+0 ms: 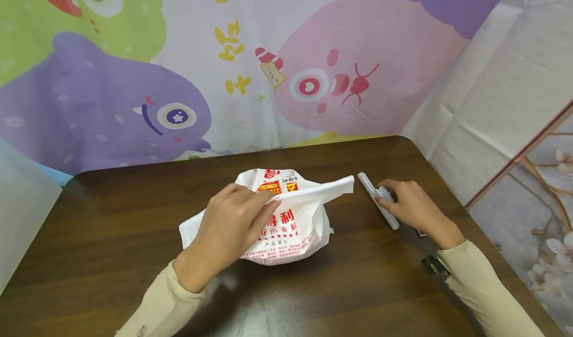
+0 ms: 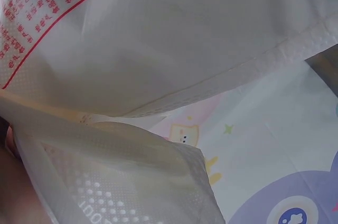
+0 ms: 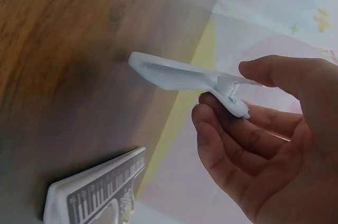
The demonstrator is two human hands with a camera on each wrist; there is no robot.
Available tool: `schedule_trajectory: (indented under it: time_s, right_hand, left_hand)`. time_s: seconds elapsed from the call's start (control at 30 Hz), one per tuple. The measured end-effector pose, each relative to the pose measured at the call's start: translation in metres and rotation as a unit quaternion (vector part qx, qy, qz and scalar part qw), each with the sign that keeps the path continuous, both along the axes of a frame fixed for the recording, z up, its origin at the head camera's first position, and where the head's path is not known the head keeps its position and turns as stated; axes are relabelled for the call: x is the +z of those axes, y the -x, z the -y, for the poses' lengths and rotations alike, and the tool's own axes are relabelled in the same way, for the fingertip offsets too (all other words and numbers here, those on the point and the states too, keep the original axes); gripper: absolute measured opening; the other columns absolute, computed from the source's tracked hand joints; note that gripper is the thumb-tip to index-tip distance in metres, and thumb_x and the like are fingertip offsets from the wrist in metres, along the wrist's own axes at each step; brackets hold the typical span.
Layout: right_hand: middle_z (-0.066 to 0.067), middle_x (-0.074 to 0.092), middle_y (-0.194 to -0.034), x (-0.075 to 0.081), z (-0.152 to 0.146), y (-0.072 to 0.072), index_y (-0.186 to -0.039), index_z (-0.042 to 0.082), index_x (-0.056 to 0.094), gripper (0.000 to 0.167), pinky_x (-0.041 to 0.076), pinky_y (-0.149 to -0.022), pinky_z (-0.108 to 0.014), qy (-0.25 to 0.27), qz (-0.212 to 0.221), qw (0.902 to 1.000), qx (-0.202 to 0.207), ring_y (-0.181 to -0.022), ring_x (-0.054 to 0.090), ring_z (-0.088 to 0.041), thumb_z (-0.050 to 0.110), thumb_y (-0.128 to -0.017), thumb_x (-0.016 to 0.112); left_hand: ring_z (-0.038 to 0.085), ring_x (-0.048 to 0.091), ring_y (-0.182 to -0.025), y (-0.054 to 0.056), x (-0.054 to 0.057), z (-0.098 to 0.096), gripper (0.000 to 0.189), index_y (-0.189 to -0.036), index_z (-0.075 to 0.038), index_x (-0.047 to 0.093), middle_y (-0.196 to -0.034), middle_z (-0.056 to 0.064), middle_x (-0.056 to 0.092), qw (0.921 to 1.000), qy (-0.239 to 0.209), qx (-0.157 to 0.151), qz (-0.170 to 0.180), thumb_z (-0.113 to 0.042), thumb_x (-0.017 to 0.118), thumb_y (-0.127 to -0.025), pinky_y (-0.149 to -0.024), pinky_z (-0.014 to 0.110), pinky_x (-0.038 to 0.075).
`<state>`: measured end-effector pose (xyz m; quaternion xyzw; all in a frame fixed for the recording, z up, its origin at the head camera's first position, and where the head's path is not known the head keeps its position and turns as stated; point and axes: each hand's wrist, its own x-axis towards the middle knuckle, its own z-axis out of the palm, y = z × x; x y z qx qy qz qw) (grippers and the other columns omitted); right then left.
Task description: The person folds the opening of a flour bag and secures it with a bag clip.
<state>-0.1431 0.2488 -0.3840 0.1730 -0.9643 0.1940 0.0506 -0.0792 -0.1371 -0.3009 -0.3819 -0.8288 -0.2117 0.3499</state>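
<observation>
A white flour bag [image 1: 286, 232] with red printing sits mid-table, its top edge pulled out into a flat white strip. My left hand [image 1: 230, 222] grips that top edge, the thumb lying along it. Close up, the left wrist view shows the bag's white sheet [image 2: 185, 39] and a folded flap [image 2: 132, 166]; most of the hand is out of that view. To the right of the bag, my right hand [image 1: 412, 203] pinches a long white plastic clip [image 1: 368, 185] by its handle. In the right wrist view the clip [image 3: 169, 73] sits between thumb and fingertips.
A white piece with a grey patterned panel [image 3: 95, 197] lies on the table near the right hand. The dark wooden table [image 1: 112, 217] meets a cartoon-printed cloth [image 1: 250, 118] at the back. A flower-patterned panel [image 1: 537, 203] stands along the right side.
</observation>
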Motion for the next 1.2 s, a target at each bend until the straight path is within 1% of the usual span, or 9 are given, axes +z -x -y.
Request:
schedule_trajectory:
  time_s: [0.13,0.33,0.47,0.6,0.67,0.77,0.87,1.0,1.2]
  right_hand:
    - [0.001,0.06,-0.072,0.004,0.002,-0.003,-0.116,-0.003,0.067,0.032,0.043,-0.055,-0.031,0.005,0.0,1.0,0.005,-0.06,0.052,-0.012,0.019,-0.093,0.07]
    - [0.0,0.061,-0.074,0.006,0.005,-0.007,-0.116,-0.005,0.066,0.031,0.044,-0.056,-0.031,0.008,-0.014,0.9998,0.014,-0.062,0.052,-0.012,0.016,-0.093,0.07]
    - [0.001,0.062,-0.074,0.007,0.005,-0.009,-0.115,-0.004,0.067,0.031,0.044,-0.055,-0.03,0.015,-0.02,0.9994,0.022,-0.062,0.052,-0.011,0.017,-0.093,0.071]
    - [0.0,0.067,-0.08,0.013,0.011,-0.016,-0.114,-0.001,0.068,0.029,0.05,-0.059,-0.029,0.05,-0.017,0.9977,0.041,-0.066,0.058,-0.01,0.018,-0.092,0.072]
    - [-0.001,0.07,-0.084,0.018,0.016,-0.02,-0.114,0.001,0.069,0.028,0.053,-0.062,-0.031,0.072,-0.02,0.9958,0.054,-0.07,0.062,-0.01,0.018,-0.092,0.073]
    - [-0.001,0.071,-0.087,0.027,0.023,-0.027,-0.115,0.004,0.069,0.028,0.055,-0.063,-0.032,0.093,-0.027,0.9929,0.069,-0.074,0.066,-0.012,0.017,-0.091,0.074]
    - [0.001,0.071,-0.085,0.033,0.028,-0.032,-0.115,0.006,0.069,0.027,0.053,-0.063,-0.031,0.09,-0.046,0.9921,0.074,-0.075,0.065,-0.011,0.016,-0.09,0.074]
    - [0.004,0.069,-0.083,0.038,0.031,-0.036,-0.114,0.007,0.069,0.027,0.052,-0.061,-0.031,0.086,-0.062,0.9913,0.078,-0.076,0.063,-0.009,0.015,-0.089,0.075]
    - [0.004,0.068,-0.081,0.042,0.032,-0.041,-0.114,0.006,0.069,0.028,0.053,-0.059,-0.03,0.093,-0.073,0.9894,0.084,-0.072,0.062,-0.006,0.012,-0.087,0.077]
  left_hand:
    - [0.019,0.063,-0.061,0.0,0.0,0.0,0.016,-0.078,-0.006,0.063,-0.056,0.0,0.057,1.0,0.0,-0.002,-0.001,-0.013,0.072,-0.089,-0.07,0.037,0.052]
    - [0.019,0.062,-0.06,0.0,0.0,0.0,0.016,-0.077,-0.006,0.063,-0.055,-0.001,0.056,1.0,-0.001,-0.003,-0.001,-0.012,0.072,-0.089,-0.07,0.037,0.052]
    - [0.018,0.062,-0.06,-0.001,0.0,0.0,0.016,-0.077,-0.006,0.063,-0.055,-0.001,0.055,1.0,-0.002,-0.003,-0.002,-0.012,0.073,-0.088,-0.069,0.036,0.051]
    - [0.019,0.061,-0.059,-0.001,0.0,0.0,0.016,-0.077,-0.007,0.063,-0.055,-0.001,0.054,1.0,-0.002,-0.002,-0.003,-0.012,0.073,-0.088,-0.069,0.036,0.051]
    - [0.019,0.06,-0.059,0.0,0.0,0.0,0.016,-0.077,-0.006,0.063,-0.055,0.0,0.054,1.0,-0.003,-0.001,-0.004,-0.012,0.073,-0.088,-0.069,0.036,0.051]
    - [0.019,0.06,-0.059,0.0,0.0,0.0,0.015,-0.077,-0.006,0.063,-0.055,0.0,0.054,1.0,-0.005,-0.001,-0.006,-0.012,0.073,-0.088,-0.068,0.036,0.051]
    - [0.019,0.06,-0.059,0.0,0.0,0.0,0.016,-0.077,-0.006,0.063,-0.055,0.0,0.054,1.0,-0.007,-0.002,-0.006,-0.011,0.073,-0.088,-0.068,0.036,0.051]
    - [0.019,0.061,-0.059,0.0,0.0,0.0,0.017,-0.076,-0.006,0.062,-0.055,-0.001,0.054,0.9999,-0.006,-0.005,-0.006,-0.011,0.073,-0.088,-0.068,0.036,0.051]
    - [0.019,0.062,-0.06,0.0,0.0,0.0,0.018,-0.076,-0.006,0.062,-0.054,-0.001,0.054,1.0,-0.005,-0.007,0.003,-0.012,0.072,-0.089,-0.07,0.036,0.052]
